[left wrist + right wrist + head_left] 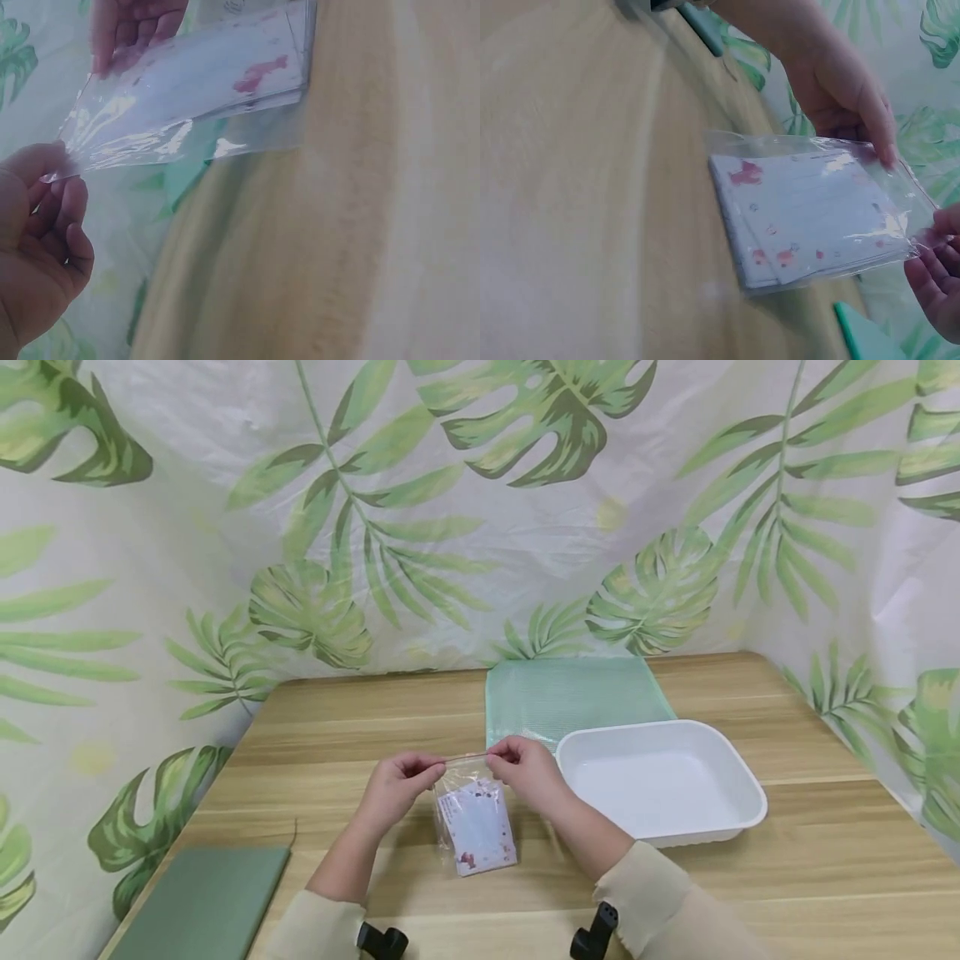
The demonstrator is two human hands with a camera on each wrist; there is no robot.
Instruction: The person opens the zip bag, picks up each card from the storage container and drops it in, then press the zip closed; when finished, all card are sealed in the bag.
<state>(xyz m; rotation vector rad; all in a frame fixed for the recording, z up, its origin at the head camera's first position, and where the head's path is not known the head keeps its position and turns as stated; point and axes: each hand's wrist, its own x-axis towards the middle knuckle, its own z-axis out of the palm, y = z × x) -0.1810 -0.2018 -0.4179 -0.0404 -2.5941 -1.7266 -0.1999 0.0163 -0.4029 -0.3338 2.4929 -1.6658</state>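
A clear plastic zip bag [450,843] hangs by its top edge between my two hands, above the table. Inside it sits a small stack of pale note paper [482,827] with pink and red printed figures. My left hand [397,789] pinches the top left corner between thumb and forefinger. At the top right corner, my right hand [531,774] pinches the bag the same way. The right wrist view shows the paper stack [802,214] resting at the bag's bottom, with slack film around it. Stretched straight between both hands is the bag's top edge.
A white plastic tub [660,781] stands right of my right hand. Behind it lies a green mesh zip pouch [577,689]. A dark green notebook [202,902] with a thin cord lies at the table's left front. Leaf-patterned cloth [420,527] hangs behind the wooden table [825,860].
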